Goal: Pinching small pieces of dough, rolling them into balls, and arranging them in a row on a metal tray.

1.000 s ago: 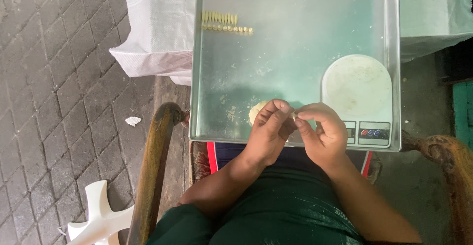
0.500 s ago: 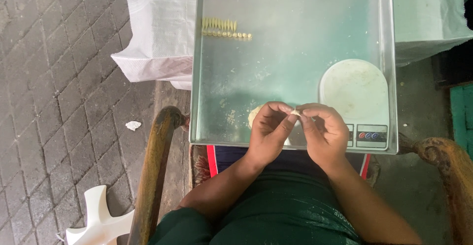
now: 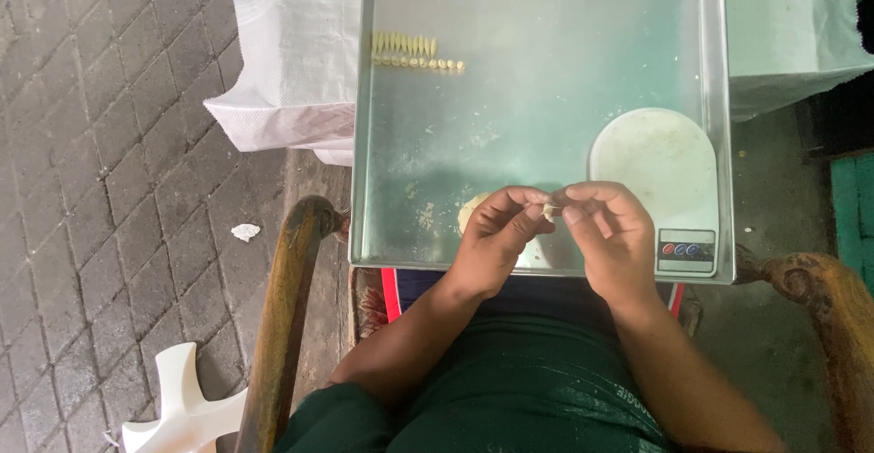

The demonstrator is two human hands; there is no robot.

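My left hand (image 3: 496, 239) and my right hand (image 3: 614, 234) meet over the near edge of a metal tray (image 3: 546, 34), fingertips pinched together on a small pale piece of dough (image 3: 549, 208). A larger lump of dough (image 3: 472, 208) lies on the tray, partly hidden under my left hand. At the tray's far left a short row of small shaped dough pieces (image 3: 414, 50) is lined up. A white kitchen scale (image 3: 657, 184) with three small buttons sits on the tray's near right corner, right beside my right hand.
The tray rests across two wooden chair arms, one on the left (image 3: 282, 316) and one on the right (image 3: 833, 312). White sacks (image 3: 291, 61) lie beyond the tray. A white plastic object (image 3: 182, 407) stands on the grey paved floor at lower left.
Both hands have stayed at the tray's near edge; the fingertips shift slightly as they work the small dough piece between them.
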